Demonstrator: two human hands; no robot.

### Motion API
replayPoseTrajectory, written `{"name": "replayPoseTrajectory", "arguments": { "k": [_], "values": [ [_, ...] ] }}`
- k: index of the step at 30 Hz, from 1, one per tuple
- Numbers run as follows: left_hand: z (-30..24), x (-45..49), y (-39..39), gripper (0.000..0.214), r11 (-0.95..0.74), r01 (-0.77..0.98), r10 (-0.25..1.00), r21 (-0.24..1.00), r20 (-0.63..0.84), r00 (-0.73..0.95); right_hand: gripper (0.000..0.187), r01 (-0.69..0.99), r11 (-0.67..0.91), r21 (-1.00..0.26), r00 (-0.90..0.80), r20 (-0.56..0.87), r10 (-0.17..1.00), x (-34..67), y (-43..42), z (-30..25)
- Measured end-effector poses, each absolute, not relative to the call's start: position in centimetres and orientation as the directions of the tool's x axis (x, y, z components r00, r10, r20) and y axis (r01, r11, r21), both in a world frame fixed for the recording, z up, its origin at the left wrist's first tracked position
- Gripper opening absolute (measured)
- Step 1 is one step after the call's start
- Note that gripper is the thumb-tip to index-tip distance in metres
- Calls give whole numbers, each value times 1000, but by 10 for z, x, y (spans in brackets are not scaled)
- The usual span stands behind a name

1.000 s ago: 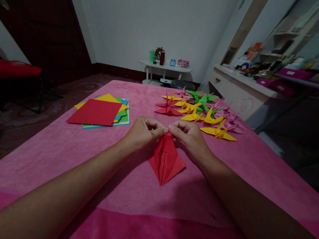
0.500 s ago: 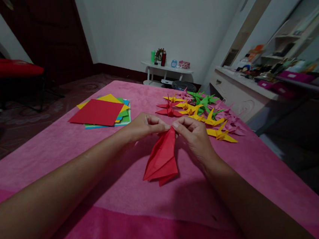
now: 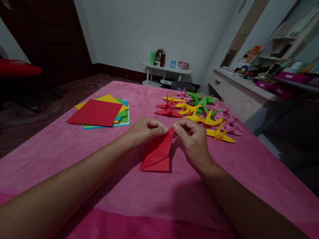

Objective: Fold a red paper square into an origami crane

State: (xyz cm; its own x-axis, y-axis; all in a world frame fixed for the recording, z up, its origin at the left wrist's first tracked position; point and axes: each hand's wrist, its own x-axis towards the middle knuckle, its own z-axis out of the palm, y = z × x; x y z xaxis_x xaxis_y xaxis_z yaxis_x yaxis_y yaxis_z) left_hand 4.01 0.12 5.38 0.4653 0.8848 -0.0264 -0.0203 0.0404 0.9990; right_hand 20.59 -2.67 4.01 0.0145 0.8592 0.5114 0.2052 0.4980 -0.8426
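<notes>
A partly folded sheet of red origami paper [image 3: 157, 153] hangs between my hands over the pink-covered table, its wide end toward me. My left hand [image 3: 148, 130] pinches its upper left edge between thumb and fingers. At the far tip, the thumb and forefinger of my right hand [image 3: 190, 135] are closed on the paper. The fingertips of both hands nearly meet there, and some fingers are hidden behind. Just beyond my right hand lie yellow paper cranes [image 3: 220, 134] and a red paper crane [image 3: 169, 109].
Left of my hands is a stack of coloured paper with a red square sheet [image 3: 95, 113] on top. Green paper cranes [image 3: 203, 102] and pink ones [image 3: 229, 118] sit at the table's right edge. Beyond stand a white side table [image 3: 168, 68] and a cluttered dresser [image 3: 241, 85].
The red paper's loose lower flaps have come together, so its near end looks flatter and shorter. My hands stay pinched at the tip, with only a slight shift.
</notes>
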Motion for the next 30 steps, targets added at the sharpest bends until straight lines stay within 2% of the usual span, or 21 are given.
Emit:
{"name": "replayPoseTrajectory", "arguments": {
  "k": [4,6,9,15,18,23,26,30],
  "values": [
    [54,39,2,19,-64,65,889,996,28,457,16,118,369,-922,-64,364,929,210,-26,42],
    [54,39,2,18,-104,109,879,989,40,476,16,139,332,-933,-107,320,942,211,-25,43],
    [54,38,3,19,-118,125,873,985,42,486,16,203,335,-920,-98,322,942,213,-23,45],
    [54,37,4,20,-134,138,876,981,52,479,18,184,309,-933,-156,282,947,216,-21,45],
    [55,38,2,21,-159,126,854,979,73,516,21,164,283,-945,-101,270,958,217,-19,42],
    [57,38,0,32,-360,198,843,912,227,488,23,69,257,-964,-2,258,966,219,-15,37],
    [52,37,4,27,-378,257,854,889,228,467,23,42,152,-987,-33,151,988,223,-12,35],
    [44,33,8,22,-444,366,846,818,248,471,22,74,-89,-993,-128,-98,987,230,-10,36]
  ]
}}
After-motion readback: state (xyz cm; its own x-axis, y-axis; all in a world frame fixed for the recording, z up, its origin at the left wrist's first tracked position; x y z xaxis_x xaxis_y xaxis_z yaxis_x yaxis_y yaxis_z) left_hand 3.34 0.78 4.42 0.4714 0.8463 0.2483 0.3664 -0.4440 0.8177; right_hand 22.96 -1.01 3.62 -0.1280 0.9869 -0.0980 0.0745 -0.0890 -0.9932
